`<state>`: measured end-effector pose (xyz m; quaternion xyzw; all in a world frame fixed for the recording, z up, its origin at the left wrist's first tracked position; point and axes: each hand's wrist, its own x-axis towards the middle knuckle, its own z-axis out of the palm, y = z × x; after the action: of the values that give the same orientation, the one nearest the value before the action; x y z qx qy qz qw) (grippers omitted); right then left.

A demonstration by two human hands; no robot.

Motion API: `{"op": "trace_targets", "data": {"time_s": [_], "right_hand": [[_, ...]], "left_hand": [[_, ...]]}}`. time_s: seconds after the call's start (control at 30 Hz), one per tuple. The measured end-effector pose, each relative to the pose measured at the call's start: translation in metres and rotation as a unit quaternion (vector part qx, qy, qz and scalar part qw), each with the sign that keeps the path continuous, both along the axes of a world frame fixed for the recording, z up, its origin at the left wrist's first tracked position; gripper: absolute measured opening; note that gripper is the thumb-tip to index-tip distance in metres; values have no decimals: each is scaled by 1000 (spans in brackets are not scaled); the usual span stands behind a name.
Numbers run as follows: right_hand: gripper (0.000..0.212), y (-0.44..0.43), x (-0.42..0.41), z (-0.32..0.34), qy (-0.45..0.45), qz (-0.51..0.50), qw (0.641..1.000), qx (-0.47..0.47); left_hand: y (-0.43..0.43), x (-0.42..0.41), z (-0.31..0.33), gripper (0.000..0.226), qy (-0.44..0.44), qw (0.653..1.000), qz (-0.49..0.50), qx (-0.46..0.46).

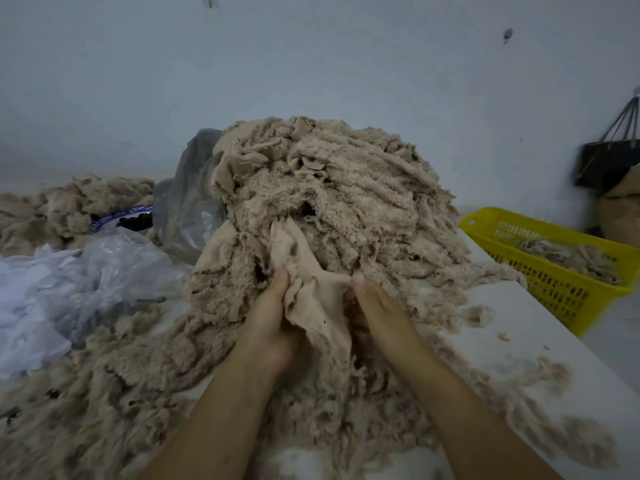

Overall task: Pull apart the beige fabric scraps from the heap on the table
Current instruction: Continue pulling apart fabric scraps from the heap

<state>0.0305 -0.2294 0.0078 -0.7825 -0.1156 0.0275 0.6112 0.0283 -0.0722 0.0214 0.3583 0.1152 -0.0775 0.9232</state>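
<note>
Here the left hand [273, 308] and right hand [375, 306] each pinch, fingers [286, 276] clamped, one beige scrap [320, 296] before the heap [332, 188]

A small textile sorting workshop: a white table [540, 327] heaped with beige fleece scraps [329, 188] against a bare wall, clear plastic bags [114, 268] alongside, and a yellow crate [561, 271] holding more scraps.
</note>
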Motion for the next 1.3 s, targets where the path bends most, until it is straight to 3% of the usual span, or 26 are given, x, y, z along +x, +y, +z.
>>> {"op": "trace_targets", "data": {"time_s": [0.13, 0.2, 0.27, 0.4, 0.47, 0.57, 0.6, 0.67, 0.77, 0.83, 0.9, 0.97, 1.13, 1.23, 1.3], "right_hand": [[56, 5, 0, -4, 34, 25, 998, 45], [54, 8, 4, -4, 17, -40, 999, -1], [51, 6, 8, -3, 14, -98, 995, 10], [41, 3, 7, 2, -4, -126, 988, 86], [46, 6, 3, 2, -34, -91, 993, 66], [38, 13, -3, -1, -64, -13, 998, 1], [37, 16, -5, -2, -72, 8, 997, -16], [39, 21, -9, -5, -84, 48, 994, -60], [44, 24, -12, -8, -96, 119, 983, -105], [46, 22, -12, -7, -86, 150, 979, -106], [47, 18, -12, -3, -67, 169, 978, -101], [49, 17, -12, 2, -42, 181, 979, -79], [49, 14, -13, 9, 22, 176, 984, 21], [19, -8, -8, 21, 86, 93, 978, 163], [21, -21, 2, 21, 119, 8, 959, 257]], "left_hand": [[-15, -5, -2, 44, -50, 995, -52, 70], [-19, -4, -6, 38, -63, 990, -45, 116], [-23, -3, -8, 34, -64, 986, -34, 153], [-19, 3, -9, 33, -31, 997, -19, 63], [-14, 5, -9, 39, -22, 999, -24, 12], [-11, 3, -5, 60, -38, 998, -47, 9], [-10, 2, -3, 64, -43, 996, -59, 43], [-14, 0, -2, 48, -49, 988, -49, 138], [-14, 6, -7, 34, 11, 975, 57, 216], [-7, 13, -8, 26, 55, 975, 122, 176], [6, 19, -8, 27, 81, 982, 157, 66], [15, 23, -9, 36, 73, 982, 175, -12], [19, 24, -9, 35, 38, 973, 205, -94], [40, 21, -7, 45, 16, 962, 216, -165], [44, 18, -9, 48, -1, 972, 198, -130]]}}
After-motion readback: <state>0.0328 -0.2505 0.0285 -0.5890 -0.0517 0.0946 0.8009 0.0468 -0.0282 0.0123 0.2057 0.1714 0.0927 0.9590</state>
